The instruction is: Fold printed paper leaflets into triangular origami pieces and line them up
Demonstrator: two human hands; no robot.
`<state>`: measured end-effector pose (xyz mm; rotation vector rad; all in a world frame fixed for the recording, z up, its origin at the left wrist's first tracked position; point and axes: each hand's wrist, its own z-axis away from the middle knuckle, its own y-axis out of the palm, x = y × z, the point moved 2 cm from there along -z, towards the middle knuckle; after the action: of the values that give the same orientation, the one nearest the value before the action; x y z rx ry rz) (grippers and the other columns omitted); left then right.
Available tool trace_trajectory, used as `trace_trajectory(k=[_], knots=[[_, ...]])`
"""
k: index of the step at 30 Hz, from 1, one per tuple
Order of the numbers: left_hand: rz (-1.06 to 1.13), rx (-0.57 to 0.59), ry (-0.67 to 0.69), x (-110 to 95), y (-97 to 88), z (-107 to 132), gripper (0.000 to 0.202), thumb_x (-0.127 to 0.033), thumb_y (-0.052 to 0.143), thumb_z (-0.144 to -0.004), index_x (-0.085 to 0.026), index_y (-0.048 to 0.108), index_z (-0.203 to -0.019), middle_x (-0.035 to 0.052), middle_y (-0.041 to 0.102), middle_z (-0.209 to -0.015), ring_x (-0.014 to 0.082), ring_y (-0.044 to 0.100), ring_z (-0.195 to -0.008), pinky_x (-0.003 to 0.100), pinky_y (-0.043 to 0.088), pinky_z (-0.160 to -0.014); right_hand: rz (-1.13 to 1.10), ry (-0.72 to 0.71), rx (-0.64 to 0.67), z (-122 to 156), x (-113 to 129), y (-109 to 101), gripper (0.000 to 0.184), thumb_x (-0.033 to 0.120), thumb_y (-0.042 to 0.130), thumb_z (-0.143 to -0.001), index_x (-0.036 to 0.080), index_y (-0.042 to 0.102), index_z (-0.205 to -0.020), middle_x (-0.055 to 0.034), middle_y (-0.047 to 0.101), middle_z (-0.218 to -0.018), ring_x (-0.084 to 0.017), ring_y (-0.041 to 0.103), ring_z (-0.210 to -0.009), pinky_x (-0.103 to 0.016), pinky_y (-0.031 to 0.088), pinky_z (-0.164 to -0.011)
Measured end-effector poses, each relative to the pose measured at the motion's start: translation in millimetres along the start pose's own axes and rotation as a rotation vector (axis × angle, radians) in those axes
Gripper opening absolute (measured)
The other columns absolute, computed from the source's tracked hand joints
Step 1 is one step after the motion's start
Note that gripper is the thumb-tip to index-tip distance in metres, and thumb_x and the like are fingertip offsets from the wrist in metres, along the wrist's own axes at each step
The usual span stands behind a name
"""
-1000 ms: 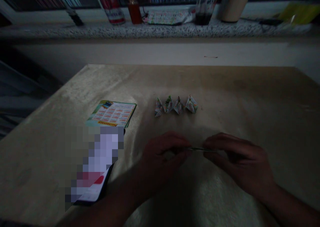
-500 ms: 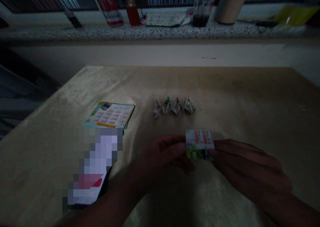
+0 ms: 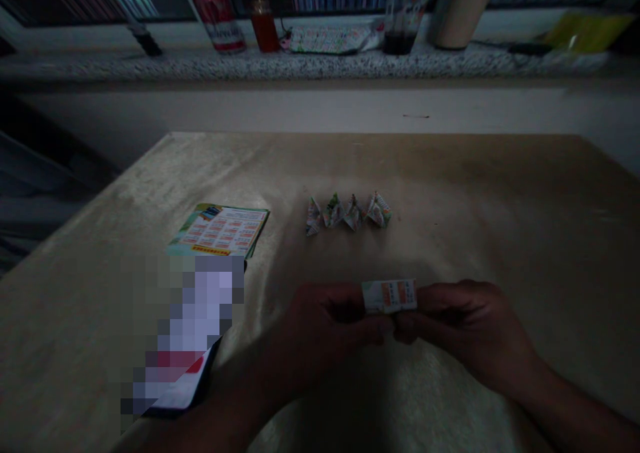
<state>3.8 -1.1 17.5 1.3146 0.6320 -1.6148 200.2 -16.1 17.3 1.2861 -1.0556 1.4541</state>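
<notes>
"Why's the folded paper (image 3: pixel 389 296) pinched from both sides?"
"Left hand (image 3: pixel 320 326) and right hand (image 3: pixel 475 326) grip opposite ends, probably to steady it."
"Where?"
"Over the tabletop (image 3: pixel 500 200), nearer than the folded pieces (image 3: pixel 353 215)."

Worktop (image 3: pixel 480 186), with a sill (image 3: pixel 320 68) behind it. At the worktop's left lies a phone (image 3: pixel 181 392), a stack of leaflets (image 3: pixel 225 230) just behind it. To the right of the stack, four folded papers (image 3: pixel 353 216) stand in a row. In front of this row, a paper piece (image 3: pixel 389 296) is between left hand (image 3: pixel 325 316) and right hand (image 3: pixel 475 323). On the sill, left to right: can (image 3: pixel 219 16), bottle (image 3: pixel 265 30), packet (image 3: pixel 330 40), cup (image 3: pixel 399 42), cylinder (image 3: pixel 457 13).
</notes>
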Motion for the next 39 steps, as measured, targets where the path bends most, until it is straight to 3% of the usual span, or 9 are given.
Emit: trace_trajectory(k=[7, 11, 15, 23, 28, 30, 33, 37, 39], knots=[[0.064, 0.042, -0.069, 6, -0.6, -4, 0.025, -0.024, 0.082, -0.081, -0.019, 0.080, -0.106, 0.0054, 0.082, -0.091, 0.0151, 0.074, -0.076, 0.024, 0.057, -0.070, -0.022, 0.040, -0.001, 1, -1, 2, 0.011, 0.031, 0.083, -0.081, 0.022, 0.082, -0.075, -0.0016, 0.077, -0.063, -0.013, 0.070, -0.055, -0.019, 0.057, -0.051], [0.041, 0.033, -0.071, 7, -0.5, -3, 0.013, -0.027, 0.080, -0.083, -0.015, 0.081, -0.089, 0.0035, 0.077, -0.075, 0.0120, 0.068, -0.065, 0.021, 0.053, -0.062, -0.073, 0.087, -0.004, 2, -2, 4, 0.014, 0.032, 0.086, -0.078, 0.021, 0.081, -0.072, -0.0019, 0.077, -0.061, -0.014, 0.073, -0.053, -0.019, 0.059, -0.050], [0.026, -0.028, -0.081, 7, 1.0, -1, 0.018, -0.028, 0.082, -0.079, -0.013, 0.076, -0.072, 0.0010, 0.070, -0.060, 0.0106, 0.064, -0.054, 0.019, 0.049, -0.053, -0.136, 0.137, -0.025, 5, -2, 8, 0.018, 0.031, 0.090, -0.073, 0.019, 0.078, -0.067, -0.0014, 0.074, -0.053, -0.015, 0.071, -0.045, -0.019, 0.057, -0.044], [0.038, -0.030, -0.069, 5, 2.7, -3, 0.017, -0.026, 0.081, -0.079, -0.014, 0.075, -0.069, -0.0004, 0.068, -0.058, 0.0100, 0.061, -0.052, 0.020, 0.049, -0.052, -0.196, 0.195, -0.056, 7, -6, 11, 0.020, 0.030, 0.090, -0.073, 0.018, 0.076, -0.065, -0.0024, 0.074, -0.052, -0.014, 0.069, -0.044, -0.019, 0.054, -0.045], [-0.112, -0.056, 0.025, 2, -2.2, -3, 0.016, -0.030, 0.073, -0.086, -0.016, 0.079, -0.093, 0.0021, 0.073, -0.076, 0.0123, 0.063, -0.067, 0.022, 0.048, -0.062, -0.206, 0.193, -0.022, 3, -12, 8, 0.024, 0.033, 0.086, -0.077, 0.019, 0.072, -0.065, -0.0034, 0.078, -0.064, -0.016, 0.074, -0.057, -0.022, 0.057, -0.054], [-0.200, -0.022, 0.040, -1, -4.5, -2, 0.019, -0.030, 0.069, -0.089, -0.014, 0.078, -0.093, 0.0020, 0.070, -0.075, 0.0121, 0.059, -0.065, 0.022, 0.045, -0.061, -0.191, 0.169, 0.024, 2, -11, 6, 0.013, 0.029, 0.087, -0.077, 0.021, 0.076, -0.078, -0.0015, 0.079, -0.072, -0.015, 0.074, -0.064, -0.021, 0.057, -0.056], [-0.378, 0.098, 0.038, -4, -5.6, 1, 0.017, -0.027, 0.065, -0.089, -0.014, 0.077, -0.087, -0.0010, 0.063, -0.069, 0.0106, 0.051, -0.062, 0.021, 0.037, -0.056, -0.087, 0.069, 0.074, 1, -5, 4, 0.022, 0.021, 0.085, -0.078, 0.025, 0.079, -0.099, -0.0004, 0.081, -0.085, -0.013, 0.075, -0.076, -0.018, 0.057, -0.064], [-0.585, 0.126, 0.074, -8, -4.5, 2, 0.013, -0.022, 0.066, -0.088, -0.015, 0.075, -0.081, -0.0033, 0.057, -0.066, 0.0098, 0.048, -0.060, 0.021, 0.033, -0.054, 0.088, -0.015, 0.076, 0, -2, 2, 0.004, 0.021, 0.081, -0.081, 0.021, 0.077, -0.080, 0.0011, 0.075, -0.069, -0.009, 0.067, -0.062, -0.015, 0.051, -0.056], [-0.584, 0.076, 0.154, -10, -3.3, 1, 0.010, -0.021, 0.069, -0.085, -0.014, 0.075, -0.079, -0.0017, 0.060, -0.072, 0.0108, 0.053, -0.065, 0.022, 0.037, -0.058, 0.113, -0.013, 0.037, 0, -4, 1, 0.012, 0.024, 0.080, -0.082, 0.019, 0.074, -0.073, 0.0020, 0.069, -0.062, -0.008, 0.061, -0.055, -0.015, 0.047, -0.049]])
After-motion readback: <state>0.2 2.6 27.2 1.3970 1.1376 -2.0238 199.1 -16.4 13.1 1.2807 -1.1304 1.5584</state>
